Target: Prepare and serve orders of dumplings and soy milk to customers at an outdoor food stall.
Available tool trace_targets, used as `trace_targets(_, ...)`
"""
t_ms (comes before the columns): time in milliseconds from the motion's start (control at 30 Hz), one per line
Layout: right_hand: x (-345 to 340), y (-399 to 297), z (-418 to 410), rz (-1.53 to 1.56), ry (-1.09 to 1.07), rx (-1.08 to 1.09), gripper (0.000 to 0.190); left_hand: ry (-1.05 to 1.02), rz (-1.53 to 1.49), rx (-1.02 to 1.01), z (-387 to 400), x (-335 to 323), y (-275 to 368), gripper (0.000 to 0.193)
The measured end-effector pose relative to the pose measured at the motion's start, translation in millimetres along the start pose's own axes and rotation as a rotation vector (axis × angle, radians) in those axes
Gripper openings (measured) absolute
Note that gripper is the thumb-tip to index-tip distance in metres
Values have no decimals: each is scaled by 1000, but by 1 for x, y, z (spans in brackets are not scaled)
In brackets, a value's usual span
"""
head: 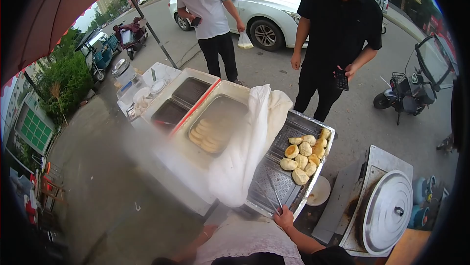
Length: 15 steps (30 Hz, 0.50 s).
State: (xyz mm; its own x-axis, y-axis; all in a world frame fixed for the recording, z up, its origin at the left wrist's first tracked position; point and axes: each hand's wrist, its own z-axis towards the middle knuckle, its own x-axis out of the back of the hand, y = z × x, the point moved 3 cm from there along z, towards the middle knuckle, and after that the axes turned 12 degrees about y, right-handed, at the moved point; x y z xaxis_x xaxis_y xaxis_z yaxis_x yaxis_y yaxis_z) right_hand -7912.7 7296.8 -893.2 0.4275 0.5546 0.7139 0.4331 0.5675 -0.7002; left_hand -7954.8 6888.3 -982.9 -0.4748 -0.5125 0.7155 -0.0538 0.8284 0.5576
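Note:
My right hand grips metal tongs at the near edge of a perforated metal tray. The tongs' two arms stand apart over bare metal, with nothing between the tips. Browned, filled buns are grouped at the tray's right end, away from the tongs. A thick white cloth covers the tray's left part. Beyond it, pale oblong dough pieces lie in a hazy, sunken pan. My left hand is low beside my apron, blurred and partly hidden, its fingers indistinct.
A lidded round pan sits on a metal stove at right, with blue gas cylinders behind. A white bowl is beside the tray. Two people stand across the cart, one holding a phone. An umbrella pole rises at left.

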Motion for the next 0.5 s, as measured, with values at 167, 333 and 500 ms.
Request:
trace_targets(167, 2, -2, -3, -12, -18, -30, 22, 75, -58, -31, 1, -8, -22, 39)
trace_targets(333, 4, -6, 1, -18, -68, -101, 24, 12, 16, -56, -3, 8, 3, 27)
trace_targets(500, 11, -21, 12, 2, -92, -124, 24, 0, 54, -25, 10, 12, -2, 25)
